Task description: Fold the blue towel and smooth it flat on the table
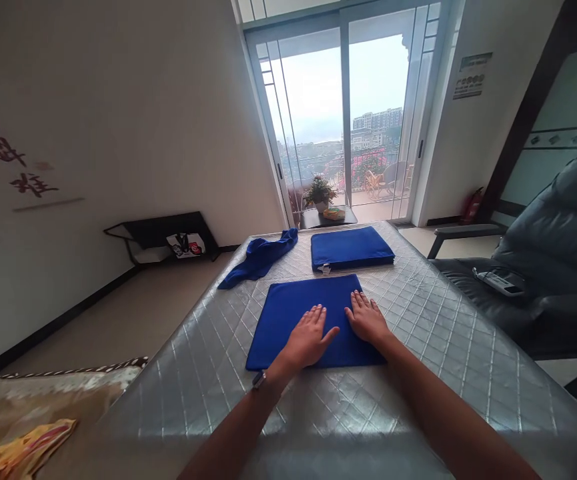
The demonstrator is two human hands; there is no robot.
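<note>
Blue cloth (281,317): flat on quilted silver surface (438,327)
Sliding door (345,100): beyond
Dark armchair (558,227): at right
Left hand (311,339): open, palm down on cloth
Right hand (368,321): open, flat at its right side

The shiny silver worktop (203,373), padded and quilted in diamonds, bears a crumpled deep-blue cloth (263,259) at its far left corner, a neat rectangular stack of folded blue fabric (351,245) near the far edge, and, between that stack and the near edge, a flat rectangular blue fabric piece (288,310).
</note>
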